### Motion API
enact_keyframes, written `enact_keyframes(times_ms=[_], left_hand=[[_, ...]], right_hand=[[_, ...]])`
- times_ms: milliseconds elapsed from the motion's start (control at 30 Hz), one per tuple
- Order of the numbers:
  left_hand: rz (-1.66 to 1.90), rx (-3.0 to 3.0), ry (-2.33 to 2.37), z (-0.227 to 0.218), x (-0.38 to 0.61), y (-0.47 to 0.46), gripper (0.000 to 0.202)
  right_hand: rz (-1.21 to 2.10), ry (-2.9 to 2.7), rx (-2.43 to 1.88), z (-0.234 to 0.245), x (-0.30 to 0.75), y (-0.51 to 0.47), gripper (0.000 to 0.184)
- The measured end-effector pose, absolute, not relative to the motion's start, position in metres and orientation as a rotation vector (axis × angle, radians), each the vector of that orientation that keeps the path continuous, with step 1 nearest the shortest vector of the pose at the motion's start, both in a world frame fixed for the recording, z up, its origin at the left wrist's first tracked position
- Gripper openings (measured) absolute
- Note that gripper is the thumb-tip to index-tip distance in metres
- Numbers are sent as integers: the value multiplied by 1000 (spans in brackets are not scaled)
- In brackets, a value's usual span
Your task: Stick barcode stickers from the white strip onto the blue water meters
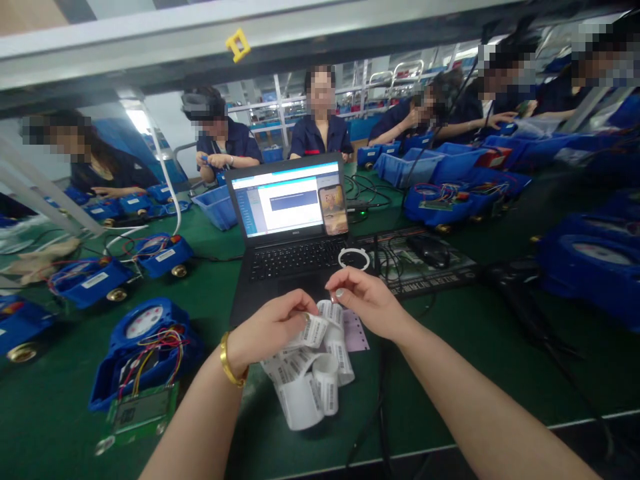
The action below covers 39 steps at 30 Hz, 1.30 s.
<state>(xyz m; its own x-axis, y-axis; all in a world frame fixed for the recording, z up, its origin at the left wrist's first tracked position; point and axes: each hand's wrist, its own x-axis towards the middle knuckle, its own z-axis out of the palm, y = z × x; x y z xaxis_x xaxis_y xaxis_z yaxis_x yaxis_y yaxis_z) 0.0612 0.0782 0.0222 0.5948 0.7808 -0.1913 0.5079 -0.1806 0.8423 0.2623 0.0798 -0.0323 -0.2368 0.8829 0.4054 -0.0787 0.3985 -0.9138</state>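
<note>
A curled strip of white barcode labels [300, 400] lies in loops on the green table in front of the laptop. My left hand [273, 327], with a gold bangle at the wrist, is closed on the upper part of this strip. My right hand [370, 303] hovers just right of it, thumb and fingers pinched together. Whether a small label sits between those fingertips is too small to tell. A pink sheet [356, 331] is partly covered by the strip. Behind my hands stands the open laptop [287, 257], with a phone [333, 210] leaning on its screen.
A white ring [354, 259] rests on the laptop's right edge. To the left sits an open blue meter housing [145, 333] with wires and a circuit board [143, 410]. On the right are a mouse [430, 250] and a black handheld scanner [515, 287]. Several co-workers sit opposite.
</note>
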Motion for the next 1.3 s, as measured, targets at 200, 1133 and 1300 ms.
enact_keyframes(times_ms=[200, 1133, 1300], left_hand=[[494, 1819, 1085, 23, 53, 79, 21], [1153, 1196, 816, 23, 84, 39, 64], [1058, 1332, 865, 14, 88, 32, 61]], right_hand=[[1187, -1538, -732, -32, 261, 77, 22], [1307, -1409, -450, -38, 263, 78, 27], [1369, -1382, -507, -42, 265, 78, 41]])
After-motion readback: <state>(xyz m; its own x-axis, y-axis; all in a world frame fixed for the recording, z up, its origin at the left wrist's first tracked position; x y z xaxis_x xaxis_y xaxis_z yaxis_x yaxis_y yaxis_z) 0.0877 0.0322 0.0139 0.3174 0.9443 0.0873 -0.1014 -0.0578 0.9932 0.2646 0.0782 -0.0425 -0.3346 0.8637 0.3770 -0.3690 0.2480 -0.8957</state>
